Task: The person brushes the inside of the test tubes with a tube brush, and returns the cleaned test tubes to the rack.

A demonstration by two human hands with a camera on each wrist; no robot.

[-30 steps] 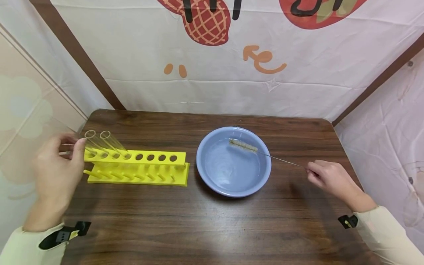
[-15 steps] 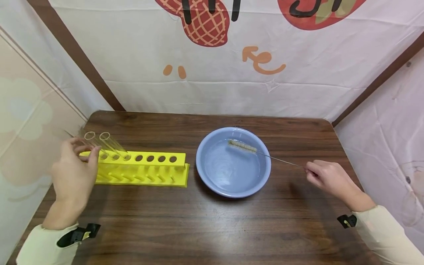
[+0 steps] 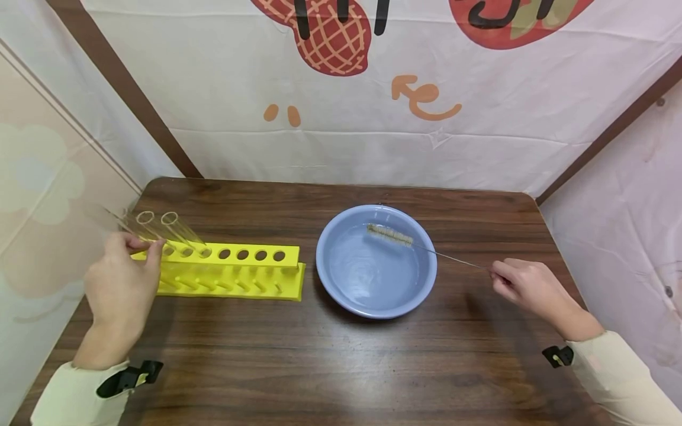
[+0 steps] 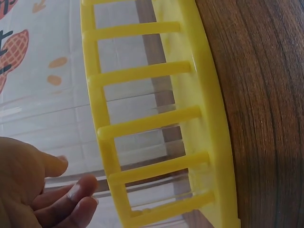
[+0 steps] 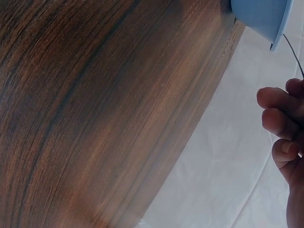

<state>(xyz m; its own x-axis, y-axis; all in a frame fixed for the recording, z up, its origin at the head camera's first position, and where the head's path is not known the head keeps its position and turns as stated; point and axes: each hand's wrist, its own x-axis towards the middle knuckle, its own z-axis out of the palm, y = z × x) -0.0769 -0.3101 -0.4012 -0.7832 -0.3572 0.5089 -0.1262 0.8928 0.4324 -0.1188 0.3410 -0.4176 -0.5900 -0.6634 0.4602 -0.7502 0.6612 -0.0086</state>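
My left hand (image 3: 119,284) is at the left end of a yellow test tube rack (image 3: 256,251). Its thumb and fingers pinch a clear glass test tube (image 3: 118,219), whose lower part they partly hide. Two more test tubes (image 3: 181,228) lean in the rack beside it. In the left wrist view the fingertips (image 4: 78,190) are close to the rack's edge, and glass shows behind the yellow pegs. On the right, my right hand (image 3: 533,290) grips the thin wire handle of a test tube brush (image 3: 391,235). The bristles lie inside a blue basin (image 3: 378,313).
The basin, with water in it, stands at mid-table between rack and right hand. Four-sided cover is given by white printed cloth (image 3: 341,154) behind the brown wooden table (image 3: 341,373) and at both sides. Unfilled holes line the rack's right half.
My left hand has moved right and in over the rack's left end, bringing the held test tube beside the other two. The right hand and brush stay nearly still.
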